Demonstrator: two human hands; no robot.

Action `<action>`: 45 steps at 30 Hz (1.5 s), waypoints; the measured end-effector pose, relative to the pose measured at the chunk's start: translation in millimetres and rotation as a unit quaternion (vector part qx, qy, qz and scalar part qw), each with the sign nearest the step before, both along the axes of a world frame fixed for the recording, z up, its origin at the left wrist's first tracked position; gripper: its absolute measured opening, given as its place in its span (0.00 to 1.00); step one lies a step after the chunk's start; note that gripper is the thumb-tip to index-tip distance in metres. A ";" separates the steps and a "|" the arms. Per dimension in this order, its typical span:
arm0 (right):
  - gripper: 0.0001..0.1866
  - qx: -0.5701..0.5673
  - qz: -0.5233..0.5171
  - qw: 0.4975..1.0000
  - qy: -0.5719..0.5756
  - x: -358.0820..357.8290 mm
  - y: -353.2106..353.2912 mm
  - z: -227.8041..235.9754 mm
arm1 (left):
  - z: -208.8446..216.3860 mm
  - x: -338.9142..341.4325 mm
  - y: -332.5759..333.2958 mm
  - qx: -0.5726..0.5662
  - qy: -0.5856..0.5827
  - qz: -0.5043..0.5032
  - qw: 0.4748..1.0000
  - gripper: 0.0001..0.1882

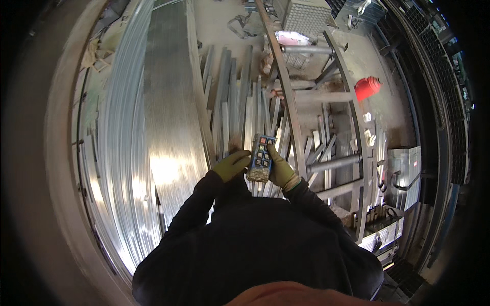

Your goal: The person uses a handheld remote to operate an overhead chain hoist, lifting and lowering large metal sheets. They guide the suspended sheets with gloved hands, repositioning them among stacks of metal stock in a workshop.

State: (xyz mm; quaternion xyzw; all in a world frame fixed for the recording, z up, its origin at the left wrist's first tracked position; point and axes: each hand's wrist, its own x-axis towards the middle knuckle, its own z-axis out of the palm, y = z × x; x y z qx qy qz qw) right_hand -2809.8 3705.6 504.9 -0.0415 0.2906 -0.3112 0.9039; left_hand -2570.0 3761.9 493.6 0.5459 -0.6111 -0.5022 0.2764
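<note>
A blue remote control (262, 158) with two rows of coloured and dark buttons is held in front of my chest. Its lower end looks wrapped or coated in something pale and rough. My right hand (282, 171), in a yellow-green glove, closes around its right side, the thumb lying near the upper buttons. On the other side, my left hand (232, 165) wears a matching glove, with its fingers stretched toward the remote's left edge. Whether those fingertips touch the remote cannot be made out.
Long shiny metal profiles (120, 127) and a wide flat metal stack (173, 92) lie to my left. Shorter metal bars (224, 97) lie ahead. A metal frame with crossbars (334, 166) stands at my right, beyond it a red cylinder (366, 89).
</note>
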 end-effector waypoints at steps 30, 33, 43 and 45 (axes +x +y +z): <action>0.39 -0.215 0.040 0.943 0.251 315.0 -836.1 115.9 | -366.2 542.7 -557.0 0.469 -0.271 0.222 0.811 0.58; 0.37 -0.193 0.080 0.962 0.175 387.5 -898.5 94.5 | -347.7 545.5 -553.8 0.429 -0.182 0.331 0.821 0.56; 0.35 -0.087 0.143 0.985 0.047 512.8 -1152.0 18.0 | -245.7 750.8 -877.0 0.425 -0.314 0.218 0.820 0.54; 0.35 -0.142 0.127 0.978 0.084 514.0 -1199.8 6.4 | -219.9 798.7 -1017.7 0.267 -0.326 0.337 0.842 0.53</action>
